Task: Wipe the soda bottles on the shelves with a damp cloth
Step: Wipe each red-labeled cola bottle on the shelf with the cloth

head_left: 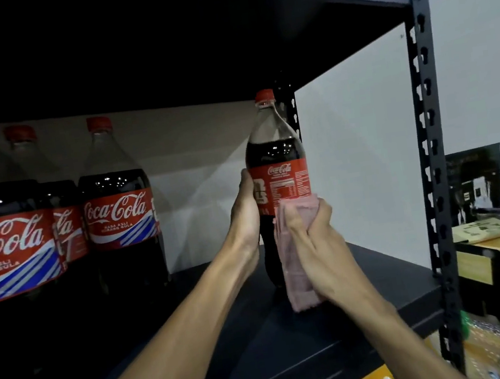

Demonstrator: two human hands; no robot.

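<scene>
Head view: left hand [245,209] grips the label side of an upright red-capped dark cola bottle [276,156] on the black metal shelf [368,288]. Right hand [310,238] clutches a folded pink cloth [299,278] against the bottle's lower front. Three similar bottles [119,207] stand left; bases probably shadowed.

Both bare: left hand [245,212], right hand [308,239]. Forearms [179,337] uncovered right to frame edge, lean, tendons ridged along the wrists.
</scene>
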